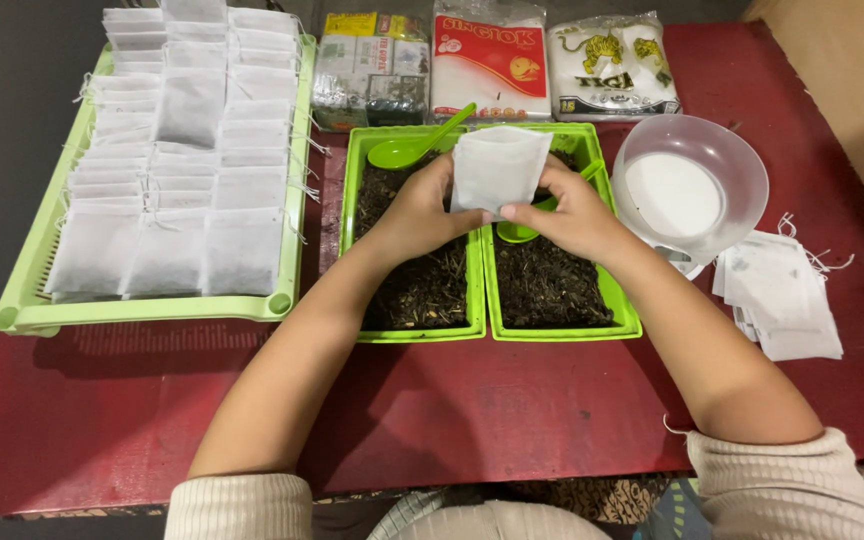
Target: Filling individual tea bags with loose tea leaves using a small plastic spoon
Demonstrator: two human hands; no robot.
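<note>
Two hands held one white filter bag [497,168] above green trays of loose tea [549,285]: left hand [420,208] & right hand [570,212] each pinched bag edge, prob. to keep spills over trays. Filled bags [177,170] racked at left, empties [782,295] by right arm on counter [512,400].

You wear a cream ribbed-knit top, its sleeves pushed up so that both forearms are bare. Your left cuff [242,505] and right cuff [787,480] bunch at the near edge. Your hands carry no rings or watch.
</note>
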